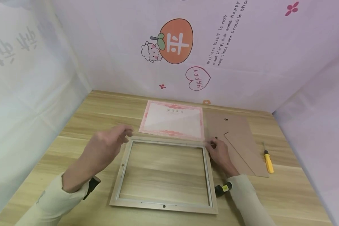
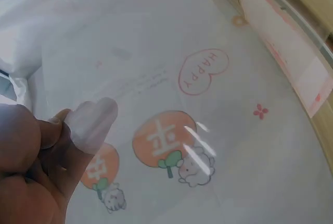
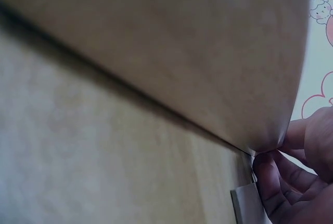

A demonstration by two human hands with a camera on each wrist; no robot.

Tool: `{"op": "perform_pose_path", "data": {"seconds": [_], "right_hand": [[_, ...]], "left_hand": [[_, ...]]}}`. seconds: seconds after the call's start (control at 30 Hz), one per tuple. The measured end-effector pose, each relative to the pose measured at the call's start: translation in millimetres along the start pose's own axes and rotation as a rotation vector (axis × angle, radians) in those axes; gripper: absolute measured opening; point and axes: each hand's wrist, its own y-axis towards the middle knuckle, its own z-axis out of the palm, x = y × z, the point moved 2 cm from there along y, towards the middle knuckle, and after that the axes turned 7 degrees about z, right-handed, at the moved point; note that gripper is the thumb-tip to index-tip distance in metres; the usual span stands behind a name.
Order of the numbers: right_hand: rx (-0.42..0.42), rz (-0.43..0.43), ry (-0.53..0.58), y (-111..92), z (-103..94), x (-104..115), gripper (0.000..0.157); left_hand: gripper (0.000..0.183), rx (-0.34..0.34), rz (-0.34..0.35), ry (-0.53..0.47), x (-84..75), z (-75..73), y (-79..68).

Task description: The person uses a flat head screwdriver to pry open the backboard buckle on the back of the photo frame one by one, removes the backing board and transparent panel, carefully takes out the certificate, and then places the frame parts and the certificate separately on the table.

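A clear, glossy sheet (image 2: 197, 148) spans the space between my hands and shows mainly by its reflections. My left hand (image 1: 108, 142) pinches its left side; in the left wrist view the fingertips (image 2: 99, 120) show pale through it. At the other end, my right hand (image 3: 299, 166) pinches a corner of the sheet, which bends and mirrors the wood in the right wrist view. Beneath the hands, a pale rectangular picture frame (image 1: 118, 177) lies flat, its opening showing bare tabletop. My right hand is by the frame's far right corner, my left above its far left corner.
Beyond the frame lies a certificate paper (image 1: 172, 121) with a pink border. To its right is a brown backing board (image 1: 237, 133) with a stand flap, then a yellow-handled screwdriver (image 1: 268, 161). Printed cloth walls (image 1: 124, 56) enclose the wooden table (image 1: 53, 169).
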Motion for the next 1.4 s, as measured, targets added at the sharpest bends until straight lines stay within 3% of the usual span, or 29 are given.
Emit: {"op": "perform_pose_path", "data": {"seconds": [0.13,0.3,0.43,0.6,0.87,1.07,1.4], "right_hand": [[-0.011,0.001,0.019,0,1.5,-2,0.015],[-0.018,0.001,0.015,1,2.6,-4,0.015],[-0.008,0.015,0.015,1,4.0,-4,0.015],[-0.002,0.026,0.014,1,4.5,-5,0.016],[-0.005,0.023,0.014,1,4.1,-5,0.016],[-0.002,0.022,0.008,1,4.2,-5,0.016],[0.000,0.020,0.013,2,3.6,-4,0.016]], "left_hand": [[0.019,-0.004,-0.090,-0.046,15.7,1.3,-1.0],[0.009,-0.012,-0.259,-0.143,38.6,3.0,-4.4],[0.010,-0.046,-0.394,-0.201,56.8,4.9,-10.2],[0.017,-0.084,-0.503,-0.220,81.2,7.6,-22.2],[0.033,-0.108,-0.640,-0.266,123.6,9.8,-53.3],[0.033,-0.108,-0.709,-0.287,151.8,11.5,-81.2],[0.038,-0.088,-0.899,-0.307,190.3,11.5,-122.1]]}}
